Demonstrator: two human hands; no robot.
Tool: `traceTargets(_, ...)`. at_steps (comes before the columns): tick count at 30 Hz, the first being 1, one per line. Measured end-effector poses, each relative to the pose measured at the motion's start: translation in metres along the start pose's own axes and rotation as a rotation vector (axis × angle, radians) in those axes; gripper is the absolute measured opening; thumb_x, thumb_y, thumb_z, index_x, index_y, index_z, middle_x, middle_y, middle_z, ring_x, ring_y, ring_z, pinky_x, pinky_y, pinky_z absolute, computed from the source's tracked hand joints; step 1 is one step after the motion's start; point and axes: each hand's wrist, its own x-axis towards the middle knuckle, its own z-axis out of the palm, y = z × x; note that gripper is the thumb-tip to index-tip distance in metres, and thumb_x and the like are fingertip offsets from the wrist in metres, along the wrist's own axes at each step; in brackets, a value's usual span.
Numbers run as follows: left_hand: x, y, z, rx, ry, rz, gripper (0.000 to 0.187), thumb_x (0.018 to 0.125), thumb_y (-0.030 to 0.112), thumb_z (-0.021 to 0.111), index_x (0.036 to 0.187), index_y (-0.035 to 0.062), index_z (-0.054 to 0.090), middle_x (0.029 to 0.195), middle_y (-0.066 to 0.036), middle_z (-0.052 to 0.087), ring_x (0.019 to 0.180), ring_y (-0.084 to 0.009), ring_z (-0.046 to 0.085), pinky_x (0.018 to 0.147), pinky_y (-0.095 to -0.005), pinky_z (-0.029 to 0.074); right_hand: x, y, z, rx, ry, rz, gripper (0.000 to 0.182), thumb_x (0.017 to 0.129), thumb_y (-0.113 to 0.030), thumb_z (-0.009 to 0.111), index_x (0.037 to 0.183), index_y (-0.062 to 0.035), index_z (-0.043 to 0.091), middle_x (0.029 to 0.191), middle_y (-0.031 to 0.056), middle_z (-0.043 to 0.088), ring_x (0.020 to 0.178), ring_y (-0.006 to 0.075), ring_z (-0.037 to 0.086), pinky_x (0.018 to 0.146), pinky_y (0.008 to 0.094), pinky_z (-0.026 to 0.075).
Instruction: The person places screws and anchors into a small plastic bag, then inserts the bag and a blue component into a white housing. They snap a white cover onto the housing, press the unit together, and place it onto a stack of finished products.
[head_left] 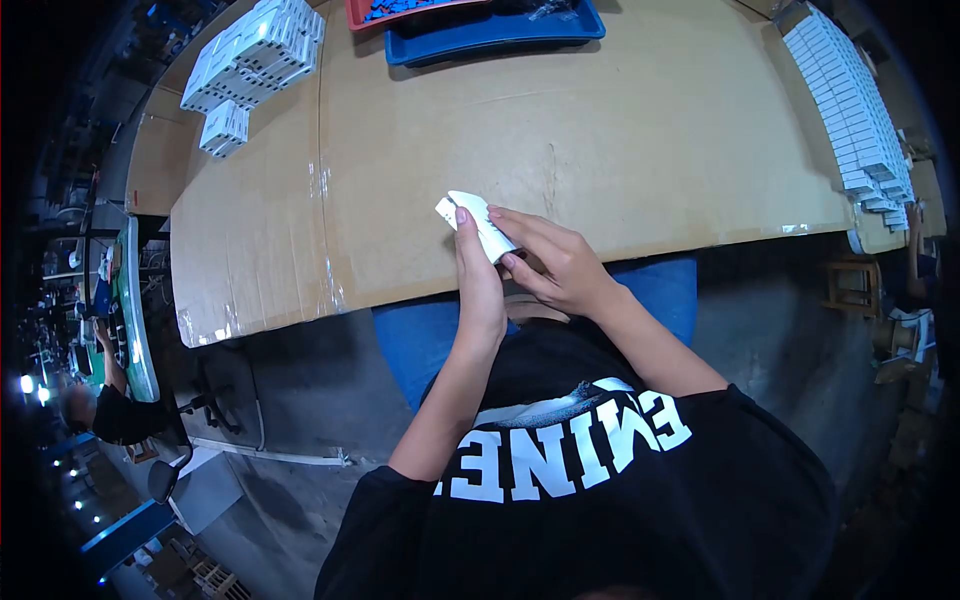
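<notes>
Between my two hands, just above the near edge of the cardboard-covered table [430, 150], is a small white plastic housing [472, 218]. My left hand [478, 265] is closed along its left side, with the thumb lying up against it. From the right, the fingers of my right hand [560, 262] wrap round the lower end of the same piece. Its underside and the part inside my palms are hidden. Small marks on its face are too fine to read.
A stack of white housings [255, 55] stands at the back left, beside a smaller white stack [225, 128]. At the back are a blue tray [495, 42] and a red tray [420, 14] with small blue parts. Rows of white pieces [845, 105] line the right edge. Another person [125, 415] sits far left.
</notes>
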Motion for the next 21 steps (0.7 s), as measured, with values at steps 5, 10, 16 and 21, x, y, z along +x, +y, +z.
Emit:
traceTargets(5, 0.002, -0.005, 0.003, 0.139, 0.064, 0.067, 0.063, 0.107, 0.061, 0.038, 0.132, 0.0041, 0.051, 0.108, -0.005, 0.058, 0.098, -0.0127, 0.056, 0.086, -0.0305, 0.047, -0.007, 0.002, 0.005, 0.008, -0.022, 0.019, 0.043, 0.1, -0.01, 0.057, 0.141, 0.0045, 0.055, 0.127, 0.0222, 0.068, 0.085, 0.0321, 0.074, 0.073, 0.0381, 0.06)
traceTargets(10, 0.002, -0.002, 0.007, 0.189, 0.095, 0.087, 0.058, 0.108, 0.058, 0.039, 0.119, 0.0032, 0.056, 0.097, -0.002, 0.057, 0.088, -0.0112, 0.054, 0.079, -0.0293, 0.044, -0.009, 0.01, 0.01, -0.031, 0.041, -0.088, 0.048, 0.095, -0.007, 0.062, 0.141, 0.005, 0.054, 0.115, 0.0237, 0.071, 0.077, 0.0326, 0.073, 0.067, 0.039, 0.06)
traceTargets(16, 0.003, -0.007, 0.001, 0.169, 0.059, 0.098, 0.054, 0.109, 0.055, 0.04, 0.11, 0.0041, 0.058, 0.094, -0.002, 0.058, 0.088, -0.0106, 0.054, 0.079, -0.0292, 0.044, -0.014, 0.011, 0.012, -0.077, 0.032, -0.106, 0.047, 0.095, -0.005, 0.062, 0.14, 0.0065, 0.055, 0.113, 0.024, 0.072, 0.076, 0.0325, 0.073, 0.065, 0.039, 0.06)
traceTargets(21, 0.004, -0.008, 0.0, 0.182, 0.072, 0.086, 0.05, 0.108, 0.053, 0.041, 0.108, 0.0064, 0.058, 0.093, -0.002, 0.058, 0.086, -0.0093, 0.054, 0.077, -0.0283, 0.044, -0.016, 0.008, 0.013, -0.021, 0.05, -0.032, 0.041, 0.098, -0.007, 0.06, 0.136, 0.0065, 0.058, 0.112, 0.0238, 0.072, 0.078, 0.0329, 0.074, 0.065, 0.0388, 0.06)
